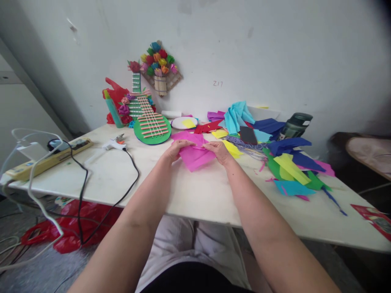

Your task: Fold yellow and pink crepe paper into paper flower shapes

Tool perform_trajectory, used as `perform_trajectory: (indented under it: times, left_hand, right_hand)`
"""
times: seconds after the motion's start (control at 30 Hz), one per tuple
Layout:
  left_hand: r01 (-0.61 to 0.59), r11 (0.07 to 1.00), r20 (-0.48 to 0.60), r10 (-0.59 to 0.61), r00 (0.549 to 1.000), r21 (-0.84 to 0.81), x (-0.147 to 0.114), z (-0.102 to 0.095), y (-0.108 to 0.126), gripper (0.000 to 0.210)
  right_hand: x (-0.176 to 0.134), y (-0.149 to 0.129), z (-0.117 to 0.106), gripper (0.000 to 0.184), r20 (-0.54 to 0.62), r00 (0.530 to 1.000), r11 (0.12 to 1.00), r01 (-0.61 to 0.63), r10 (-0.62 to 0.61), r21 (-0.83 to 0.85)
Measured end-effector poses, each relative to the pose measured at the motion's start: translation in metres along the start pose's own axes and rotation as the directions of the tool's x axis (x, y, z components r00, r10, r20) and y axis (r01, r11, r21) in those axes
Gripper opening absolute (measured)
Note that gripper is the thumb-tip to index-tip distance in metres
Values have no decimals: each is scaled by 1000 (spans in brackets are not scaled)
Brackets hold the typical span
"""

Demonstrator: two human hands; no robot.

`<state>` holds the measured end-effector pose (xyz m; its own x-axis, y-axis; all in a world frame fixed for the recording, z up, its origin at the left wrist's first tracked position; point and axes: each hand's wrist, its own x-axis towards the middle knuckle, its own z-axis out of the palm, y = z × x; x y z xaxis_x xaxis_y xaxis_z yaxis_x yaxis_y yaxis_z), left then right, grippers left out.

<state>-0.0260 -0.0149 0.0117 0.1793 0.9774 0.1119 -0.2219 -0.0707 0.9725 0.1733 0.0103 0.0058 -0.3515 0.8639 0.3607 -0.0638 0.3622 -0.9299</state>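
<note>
Bright pink crepe-like paper (197, 162) lies at the centre of the frame, held up just over a white tabletop (198, 199) between a person's two bare hands. The left hand (177, 151), left of centre, has its thumb and fingers closed together on the paper's left side. The right hand (219, 152), just right of centre, pinches the paper's upper right part between thumb and bent fingers. The fingertips of the two hands are near each other, and a loose corner of the pink paper hangs down between them, toward the bottom of the frame.

Behind the left hand, left of centre, a green model of a stringed instrument (152, 128) leans back, crossed by pale sticks. Above it, a bundle of colourful paper flowers (159, 61) is mounted on the pale wall (244, 49). At middle left, a white glue gun (116, 144) rests on the tabletop near a yellowish power strip (50, 158); its black cable (136, 175) curls toward the table's front edge. At the lower left, a red plastic bag (76, 219) lies on the floor.

Right of centre are a yellow paper piece (232, 149), close to the right hand, and a dark flat rectangle (248, 135). Farther right, blue, green and yellow paper scraps (292, 169) overlap in front of a dark green bottle (295, 125).
</note>
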Motion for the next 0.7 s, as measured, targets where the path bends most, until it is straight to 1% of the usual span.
perform_trajectory:
  times: [0.1, 0.2, 0.3, 0.53, 0.7]
  left_hand:
    - [47, 999, -13, -46, 999, 19, -1, 2, 1, 27]
    - [52, 998, 7, -53, 999, 35, -2, 3, 2, 35]
    - [54, 997, 17, -55, 998, 52, -1, 2, 2, 38]
    - [48, 988, 13, -50, 999, 145, 1, 2, 0, 31]
    - [12, 969, -6, -11, 1000, 248, 3, 0, -2, 30]
  right_hand:
    - [0, 0, 4, 17, -21, 999, 999, -27, 27, -23]
    - [1, 1, 6, 27, -46, 997, 998, -65, 65, 7]
    - [2, 2, 6, 38, -45, 995, 996, -89, 90, 32]
    - [3, 3, 7, 36, -62, 994, 995, -96, 94, -18]
    - [3, 3, 8, 37, -60, 996, 995, -76, 72, -69]
